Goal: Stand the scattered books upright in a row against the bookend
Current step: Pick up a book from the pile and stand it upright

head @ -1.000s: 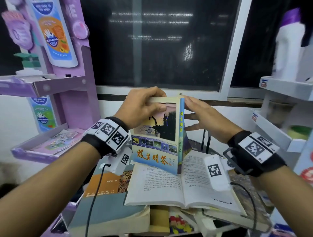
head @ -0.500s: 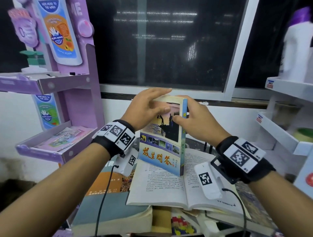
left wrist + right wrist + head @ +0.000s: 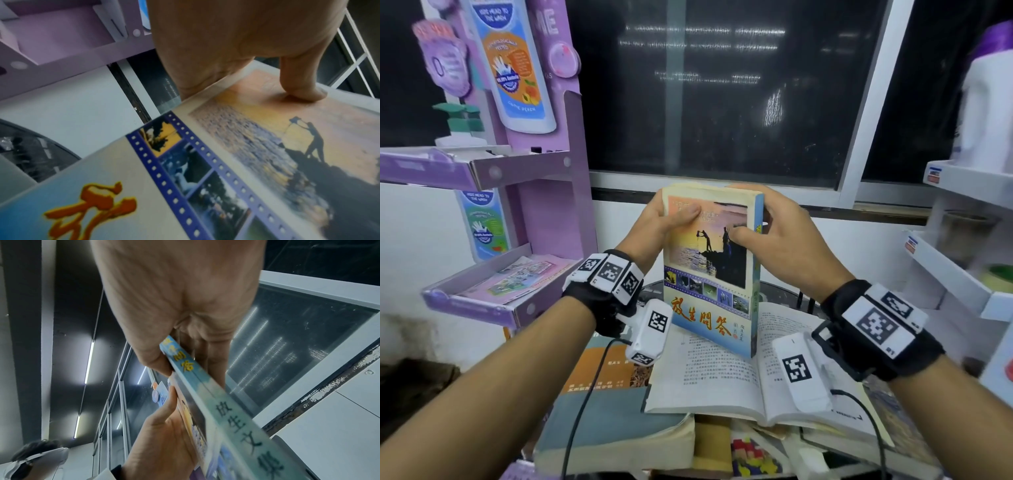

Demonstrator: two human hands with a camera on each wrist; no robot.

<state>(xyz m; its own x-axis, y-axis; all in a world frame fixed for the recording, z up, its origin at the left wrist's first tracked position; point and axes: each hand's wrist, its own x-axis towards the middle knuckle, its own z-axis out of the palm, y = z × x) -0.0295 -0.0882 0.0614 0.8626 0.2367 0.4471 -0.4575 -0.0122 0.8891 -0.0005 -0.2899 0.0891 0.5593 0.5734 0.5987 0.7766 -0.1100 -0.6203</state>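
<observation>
A paperback with a sunset cover (image 3: 710,270) (image 3: 236,162) is held upright above the heap, its blue spine (image 3: 216,399) to the right. My left hand (image 3: 664,222) grips its top left edge, thumb (image 3: 298,84) pressed on the cover. My right hand (image 3: 774,233) grips the spine side, thumb on the cover and fingers behind. Its lower corner is close over an open book (image 3: 722,383) that lies on a pile of scattered books (image 3: 599,418). I cannot make out a bookend.
A purple display stand (image 3: 517,192) with shelves rises at the left. White shelves (image 3: 962,260) with a bottle stand at the right. A dark window (image 3: 715,89) and white sill run behind. A round dark tabletop (image 3: 41,151) shows under the books.
The book has been lifted higher and turned squarely upright. My left hand shifted from its top to its left edge, and my right hand closed on the spine side.
</observation>
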